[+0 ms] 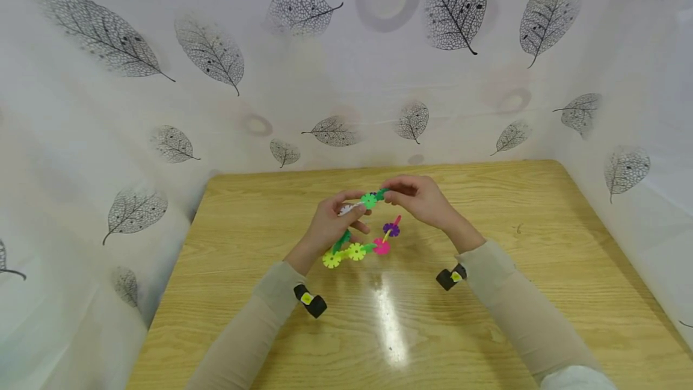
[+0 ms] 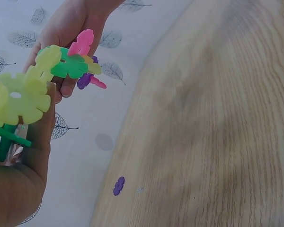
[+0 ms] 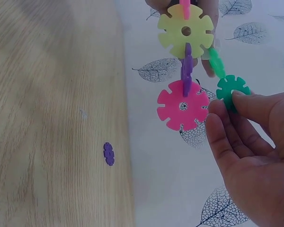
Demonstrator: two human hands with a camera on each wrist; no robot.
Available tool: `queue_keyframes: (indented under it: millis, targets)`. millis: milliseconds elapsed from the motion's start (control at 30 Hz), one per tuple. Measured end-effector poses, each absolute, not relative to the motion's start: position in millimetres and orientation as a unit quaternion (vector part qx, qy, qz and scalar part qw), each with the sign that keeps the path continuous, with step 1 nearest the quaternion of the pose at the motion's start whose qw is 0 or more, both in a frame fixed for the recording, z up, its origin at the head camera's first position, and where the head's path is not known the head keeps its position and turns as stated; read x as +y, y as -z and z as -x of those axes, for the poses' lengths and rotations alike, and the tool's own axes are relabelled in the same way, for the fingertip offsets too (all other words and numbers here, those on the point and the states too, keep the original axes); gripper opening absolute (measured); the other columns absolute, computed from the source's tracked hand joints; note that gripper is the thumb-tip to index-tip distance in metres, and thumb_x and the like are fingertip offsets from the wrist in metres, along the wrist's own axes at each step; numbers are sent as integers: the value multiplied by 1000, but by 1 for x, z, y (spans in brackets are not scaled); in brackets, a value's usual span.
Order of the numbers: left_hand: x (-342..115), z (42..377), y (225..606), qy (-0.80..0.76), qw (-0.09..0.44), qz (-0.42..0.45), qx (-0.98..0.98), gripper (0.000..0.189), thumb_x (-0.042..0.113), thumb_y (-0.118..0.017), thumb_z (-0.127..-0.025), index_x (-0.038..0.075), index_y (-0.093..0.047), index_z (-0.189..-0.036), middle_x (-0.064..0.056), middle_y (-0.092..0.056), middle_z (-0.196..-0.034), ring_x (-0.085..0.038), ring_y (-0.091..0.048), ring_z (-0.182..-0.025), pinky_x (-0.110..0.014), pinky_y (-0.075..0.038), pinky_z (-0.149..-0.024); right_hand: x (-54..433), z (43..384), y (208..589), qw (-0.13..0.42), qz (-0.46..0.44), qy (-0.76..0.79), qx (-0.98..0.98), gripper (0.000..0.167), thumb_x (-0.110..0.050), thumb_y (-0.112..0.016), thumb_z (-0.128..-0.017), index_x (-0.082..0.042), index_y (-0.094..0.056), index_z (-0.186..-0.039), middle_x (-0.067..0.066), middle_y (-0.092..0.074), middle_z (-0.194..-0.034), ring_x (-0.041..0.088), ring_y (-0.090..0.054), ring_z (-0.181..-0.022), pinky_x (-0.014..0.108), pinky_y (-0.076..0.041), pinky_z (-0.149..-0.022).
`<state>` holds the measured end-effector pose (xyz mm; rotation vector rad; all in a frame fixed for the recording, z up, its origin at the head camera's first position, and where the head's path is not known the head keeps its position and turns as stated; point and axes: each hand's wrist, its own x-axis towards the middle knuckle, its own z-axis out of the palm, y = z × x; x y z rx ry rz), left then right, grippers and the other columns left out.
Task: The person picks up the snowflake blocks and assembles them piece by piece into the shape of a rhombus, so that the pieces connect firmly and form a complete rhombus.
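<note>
Above the wooden table point(image 1: 487, 318) both hands hold one chain of flat notched plastic discs. My left hand point(image 1: 353, 210) pinches its white and light green end disc point(image 1: 369, 200). My right hand point(image 1: 392, 197) pinches the dark green disc point(image 1: 382, 193) beside it. Purple point(image 1: 391, 229), pink point(image 1: 381, 247) and yellow discs point(image 1: 356, 251) hang in a loop below the hands. In the right wrist view the right hand point(image 3: 226, 105) grips the dark green disc point(image 3: 232, 89), with the pink disc point(image 3: 182, 106) and a yellow disc point(image 3: 185, 32) beyond. In the left wrist view the left hand point(image 2: 40, 125) holds a yellow-green disc point(image 2: 23, 97).
A white cloth printed with grey leaves point(image 1: 216, 53) walls the table at the back and both sides. A small purple mark point(image 3: 109, 153) sits by the table's far edge, and the left wrist view shows the same purple mark point(image 2: 118, 186). Each wrist carries a black camera mount point(image 1: 311, 301).
</note>
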<state>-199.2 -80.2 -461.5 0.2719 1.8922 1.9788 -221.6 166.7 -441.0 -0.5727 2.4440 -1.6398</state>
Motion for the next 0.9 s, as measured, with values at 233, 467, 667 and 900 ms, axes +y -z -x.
queue_keyframes:
  millis: [233,467,667,900]
  targets:
    - [-80,198,459,-704,202,-90,675,36,15,-63,-107,13,-62,-143,-16,-75,-117,-14,-76,-71,-30,-66,-58,167,223,443,70,193,549,810,26,-12,-66,-105,0,-72,-126,19,-76,-115,42,-72,-107,25,-63,-85]
    - [-80,199,460,-703,206,-93,674,36,14,-63,-107,12,-62,-143,-15,-75,-116,-16,-76,-72,-31,-66,-58,164,222,441,80,199,555,804,24,-11,-66,-105,0,-72,-126,19,-75,-120,42,-73,-110,28,-65,-90]
    - [-81,199,460,-703,201,-96,675,35,15,-62,-107,11,-62,-142,-15,-75,-115,-15,-75,-71,-30,-66,-58,161,221,442,76,192,562,801,24,-9,-66,-104,2,-72,-125,20,-74,-121,47,-72,-112,27,-65,-90]
    - [-81,198,459,-705,187,-103,676,36,15,-60,-108,10,-61,-144,-20,-73,-119,-12,-74,-70,-29,-65,-56,156,218,440,48,174,545,818,21,-7,-67,-103,-1,-76,-122,17,-77,-118,35,-76,-106,22,-63,-81]
